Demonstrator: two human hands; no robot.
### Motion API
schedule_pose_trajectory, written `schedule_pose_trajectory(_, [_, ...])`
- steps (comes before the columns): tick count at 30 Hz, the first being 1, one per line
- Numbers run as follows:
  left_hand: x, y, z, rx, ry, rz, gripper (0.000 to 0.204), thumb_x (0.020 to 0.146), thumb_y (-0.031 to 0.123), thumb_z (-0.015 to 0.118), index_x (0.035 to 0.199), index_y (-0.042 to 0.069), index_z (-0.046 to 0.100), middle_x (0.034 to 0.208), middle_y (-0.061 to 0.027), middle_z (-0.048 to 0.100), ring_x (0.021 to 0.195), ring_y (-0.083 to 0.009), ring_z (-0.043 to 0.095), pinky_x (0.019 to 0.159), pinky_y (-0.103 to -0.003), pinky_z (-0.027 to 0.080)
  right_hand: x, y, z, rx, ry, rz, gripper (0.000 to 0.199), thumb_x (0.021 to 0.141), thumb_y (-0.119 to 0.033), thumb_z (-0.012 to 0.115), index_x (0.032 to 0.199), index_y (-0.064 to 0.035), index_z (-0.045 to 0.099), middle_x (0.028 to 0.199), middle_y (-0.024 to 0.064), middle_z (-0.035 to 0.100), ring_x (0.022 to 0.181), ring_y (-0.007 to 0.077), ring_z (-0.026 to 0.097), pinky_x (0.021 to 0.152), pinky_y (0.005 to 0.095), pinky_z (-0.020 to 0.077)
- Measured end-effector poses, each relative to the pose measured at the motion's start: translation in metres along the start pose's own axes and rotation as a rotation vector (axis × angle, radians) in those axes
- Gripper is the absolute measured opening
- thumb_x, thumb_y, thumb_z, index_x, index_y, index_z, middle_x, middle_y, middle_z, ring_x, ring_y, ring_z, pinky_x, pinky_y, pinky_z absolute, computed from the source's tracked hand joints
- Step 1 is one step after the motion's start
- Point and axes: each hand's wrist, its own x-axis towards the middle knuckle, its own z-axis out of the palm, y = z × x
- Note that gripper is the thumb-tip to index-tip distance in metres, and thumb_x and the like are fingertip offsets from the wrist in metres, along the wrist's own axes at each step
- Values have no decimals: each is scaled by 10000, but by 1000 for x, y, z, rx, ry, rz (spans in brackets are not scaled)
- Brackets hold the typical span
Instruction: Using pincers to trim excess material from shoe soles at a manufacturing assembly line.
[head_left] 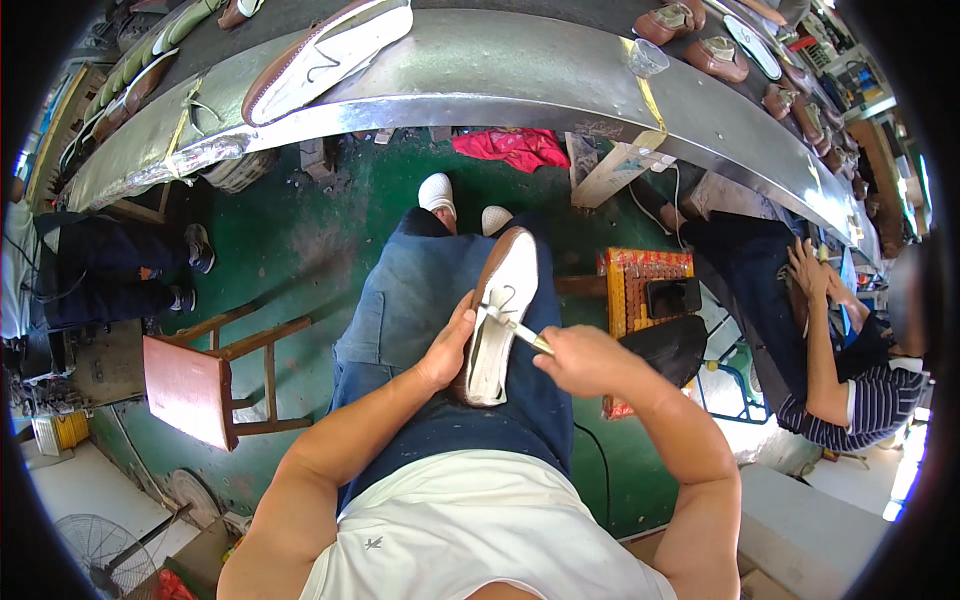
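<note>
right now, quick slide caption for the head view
Left hand steadies a shoe on the lap; right hand works a tool.

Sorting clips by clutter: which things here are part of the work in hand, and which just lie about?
In hand:
left hand steadying the shoe on the lap
right hand with a slim tool

Lying about:
wooden stool
red cloth
shoes on the metal bench

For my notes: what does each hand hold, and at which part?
Left hand grips the shoe at its side; right hand holds a thin tool by its handle end.
</note>
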Motion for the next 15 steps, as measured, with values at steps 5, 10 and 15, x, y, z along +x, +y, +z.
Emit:
schedule_pose_trajectory(5, [4, 15, -1, -113, -16, -48, 731, 1098, 396, 442, 1644, 69, 83, 1630, -106, 302, 1488, -214, 296, 1215, -326, 238, 16, 4, 88, 375, 337, 78, 281, 964, -286, 633, 1016, -14, 590, 936, 231, 689, 907, 444, 666, 809, 525, 514])
schedule_pose_trajectory(10, [13, -4, -14, 177, 75, -5, 717, 1073, 285, 523, 1637, 62, 140, 1625, -134, 326, 1481, -223, 330, 1201, -330, 274, 19, 13, 73, 621, 85, 145, 349, 959, -280, 640, 1164, -1, 608, 971, 236, 683, 950, 425, 666, 853, 491, 524])
schedule_pose_trajectory(15, [16, 17, 8, 275, 163, -21, 690, 1048, 247, 562, 1618, 54, 225, 1577, -193, 406, 1466, -271, 372, 1199, -342, 286, 20, 29, 48, -21, 667, -92, 376, 987, -244, 593, 1207, 60, 580, 1001, 238, 682, 929, 365, 675, 864, 427, 536])
